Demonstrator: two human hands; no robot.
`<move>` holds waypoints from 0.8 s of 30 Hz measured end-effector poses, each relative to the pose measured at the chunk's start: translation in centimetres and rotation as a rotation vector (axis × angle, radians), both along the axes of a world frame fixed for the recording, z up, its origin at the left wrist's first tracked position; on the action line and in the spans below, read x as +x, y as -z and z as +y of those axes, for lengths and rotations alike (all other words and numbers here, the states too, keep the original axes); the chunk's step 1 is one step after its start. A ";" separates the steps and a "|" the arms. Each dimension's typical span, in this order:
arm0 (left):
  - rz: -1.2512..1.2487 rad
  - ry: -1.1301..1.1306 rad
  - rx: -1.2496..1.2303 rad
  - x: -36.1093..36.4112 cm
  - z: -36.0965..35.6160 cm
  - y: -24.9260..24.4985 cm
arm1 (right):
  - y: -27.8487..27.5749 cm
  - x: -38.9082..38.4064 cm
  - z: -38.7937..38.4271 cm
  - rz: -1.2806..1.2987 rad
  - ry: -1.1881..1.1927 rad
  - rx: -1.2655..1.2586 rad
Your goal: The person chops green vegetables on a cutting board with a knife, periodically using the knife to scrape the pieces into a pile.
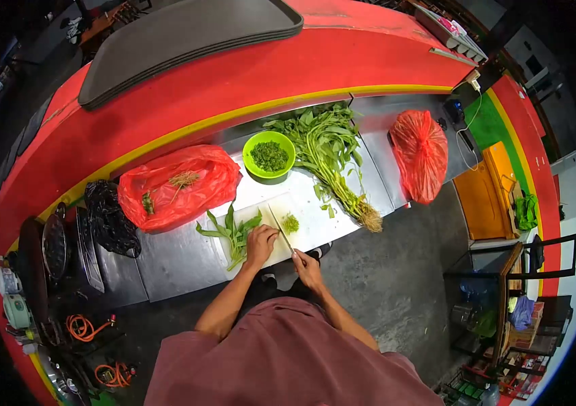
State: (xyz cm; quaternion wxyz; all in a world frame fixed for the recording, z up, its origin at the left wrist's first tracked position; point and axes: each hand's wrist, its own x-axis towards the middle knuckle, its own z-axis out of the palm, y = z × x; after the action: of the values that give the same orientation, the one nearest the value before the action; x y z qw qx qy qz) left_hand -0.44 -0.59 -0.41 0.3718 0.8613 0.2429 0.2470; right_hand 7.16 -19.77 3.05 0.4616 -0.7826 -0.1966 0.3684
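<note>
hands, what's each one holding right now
left hand: curled over the leafy stems, holding them down
right hand: closed around the knife

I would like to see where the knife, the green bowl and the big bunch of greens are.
knife (282, 232): head view, middle of the blade.
green bowl (269, 174): head view, front wall.
big bunch of greens (332, 162): head view, the stems.

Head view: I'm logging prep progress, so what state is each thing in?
Bowl, upright, holding chopped greens.
Bunch, uncut, roots on.
Stalks, pinned under left hand.
Knife, gripped in right hand.
Left bag, slack, with scraps.
Right bag, bulging.
</note>
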 end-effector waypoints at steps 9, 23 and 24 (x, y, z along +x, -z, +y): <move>0.006 0.028 -0.039 0.0 0.2 -0.8 | -2.0 0.6 0.2 -0.048 -0.048 -0.131; 0.053 0.012 -0.047 0.1 0.3 -0.6 | -0.4 1.9 3.0 -0.218 -0.097 -0.059; 0.052 0.014 -0.049 0.0 0.3 -0.6 | -0.4 2.0 2.9 -0.203 -0.104 -0.088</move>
State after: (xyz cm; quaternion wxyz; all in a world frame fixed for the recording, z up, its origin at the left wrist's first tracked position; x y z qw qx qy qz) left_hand -0.40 -0.25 0.20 0.3880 0.8597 0.2524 0.2160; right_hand 9.14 -16.83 3.50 0.3849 -0.8241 -0.2665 0.3190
